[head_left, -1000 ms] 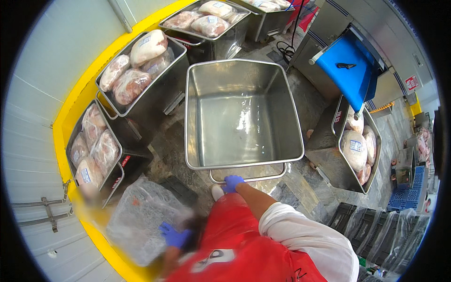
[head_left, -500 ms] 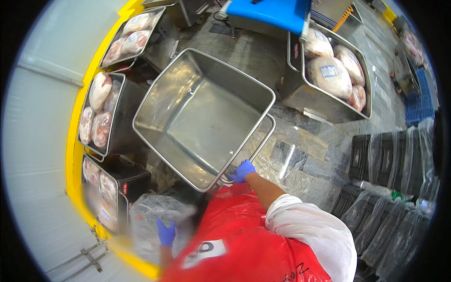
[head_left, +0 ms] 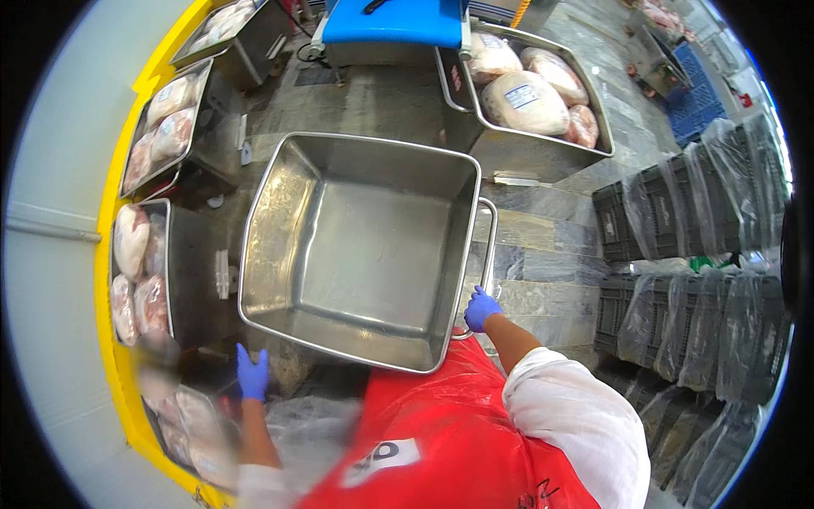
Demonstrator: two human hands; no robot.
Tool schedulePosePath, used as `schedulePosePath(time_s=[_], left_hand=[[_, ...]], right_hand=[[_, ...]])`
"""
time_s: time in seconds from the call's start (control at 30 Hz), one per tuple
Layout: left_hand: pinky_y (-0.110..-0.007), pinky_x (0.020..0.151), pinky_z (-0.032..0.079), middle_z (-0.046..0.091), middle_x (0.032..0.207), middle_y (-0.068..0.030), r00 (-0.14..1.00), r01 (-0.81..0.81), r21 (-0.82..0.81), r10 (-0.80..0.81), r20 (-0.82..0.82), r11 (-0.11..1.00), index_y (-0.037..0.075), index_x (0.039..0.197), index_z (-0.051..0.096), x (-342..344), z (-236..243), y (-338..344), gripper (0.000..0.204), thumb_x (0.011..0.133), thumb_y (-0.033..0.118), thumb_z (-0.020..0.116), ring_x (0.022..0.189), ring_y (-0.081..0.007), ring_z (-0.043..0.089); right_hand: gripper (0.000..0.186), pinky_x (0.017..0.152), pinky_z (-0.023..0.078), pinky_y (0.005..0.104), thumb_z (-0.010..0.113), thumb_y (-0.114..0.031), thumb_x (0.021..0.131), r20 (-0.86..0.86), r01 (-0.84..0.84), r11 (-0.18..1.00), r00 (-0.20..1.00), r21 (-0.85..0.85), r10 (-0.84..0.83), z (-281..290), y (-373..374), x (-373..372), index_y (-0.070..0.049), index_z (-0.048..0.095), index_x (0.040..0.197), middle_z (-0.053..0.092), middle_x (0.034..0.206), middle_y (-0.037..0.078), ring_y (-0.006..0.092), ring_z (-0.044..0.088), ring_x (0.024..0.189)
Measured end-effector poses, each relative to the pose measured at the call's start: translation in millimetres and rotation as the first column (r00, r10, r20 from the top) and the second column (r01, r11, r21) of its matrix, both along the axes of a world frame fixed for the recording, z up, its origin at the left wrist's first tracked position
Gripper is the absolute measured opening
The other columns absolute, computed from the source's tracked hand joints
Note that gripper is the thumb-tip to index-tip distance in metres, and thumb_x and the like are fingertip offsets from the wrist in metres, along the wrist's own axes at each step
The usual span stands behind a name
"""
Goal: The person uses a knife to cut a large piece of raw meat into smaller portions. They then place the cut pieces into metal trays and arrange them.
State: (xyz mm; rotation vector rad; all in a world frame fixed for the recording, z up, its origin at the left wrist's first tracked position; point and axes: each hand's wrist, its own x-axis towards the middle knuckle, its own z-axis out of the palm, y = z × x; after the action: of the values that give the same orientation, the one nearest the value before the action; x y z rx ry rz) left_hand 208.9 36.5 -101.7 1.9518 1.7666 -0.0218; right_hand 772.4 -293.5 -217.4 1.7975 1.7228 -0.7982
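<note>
A deep stainless-steel meat tub (head_left: 373, 246) with a rolled rim stands in front of me, its inside bare. At its right side my right hand (head_left: 482, 309), in a blue-violet glove, is closed round the tub's tubular handle (head_left: 492, 229). My left hand (head_left: 252, 371), gloved the same way, hovers in the air off the tub's near left corner. Its fingers are stretched out with nothing in them. Beneath my left arm lies blurred clear plastic sheeting (head_left: 318, 424).
Several steel tubs with bagged meat (head_left: 153, 305) line the yellow-edged wall at left. Another tub of large bagged pieces (head_left: 524, 103) stands far right beside a blue-topped table (head_left: 394, 24). Stacked dark plastic crates (head_left: 670, 220), draped in clear film, stand at right.
My view has turned, and the empty tub now sits squarer in front of me. My left hand has moved up, away from the plastic sheeting. The right hand keeps its grip on the handle.
</note>
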Motion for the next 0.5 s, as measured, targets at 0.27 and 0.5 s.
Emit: schedulePosePath(time_s=[0.27, 0.5], left_hand=[[-0.042, 0.121, 0.028, 0.035, 0.155, -0.0333, 1.0, 0.011, 0.049, -0.01, -0.009, 0.999, -0.012, 0.152, 0.029, 27, -125, 162, 0.093, 0.094, 0.052, 0.062, 0.146, -0.0418, 0.035], [-0.044, 0.113, 0.039, 0.05, 0.145, -0.0298, 0.958, 0.028, -0.305, 0.061, 0.28, 0.952, -0.008, 0.149, 0.038, 98, -160, 128, 0.088, 0.091, 0.05, 0.068, 0.137, -0.039, 0.048]], right_hand=[[0.05, 0.1, 0.05, 0.0499, 0.053, -0.041, 0.096, -0.297, 0.975, 0.217, 0.223, 0.052, -0.929, 31, -51, -32, 0.0, 0.061, 0.124, 0.064, 0.127, 0.027, 0.0479, 0.062, 0.115], [0.06, 0.098, 0.052, 0.0494, 0.057, -0.044, 0.096, 0.09, 0.998, -0.056, -0.06, 0.04, -0.994, 23, -62, -50, -0.001, 0.043, 0.135, 0.066, 0.122, 0.029, 0.0439, 0.065, 0.114]])
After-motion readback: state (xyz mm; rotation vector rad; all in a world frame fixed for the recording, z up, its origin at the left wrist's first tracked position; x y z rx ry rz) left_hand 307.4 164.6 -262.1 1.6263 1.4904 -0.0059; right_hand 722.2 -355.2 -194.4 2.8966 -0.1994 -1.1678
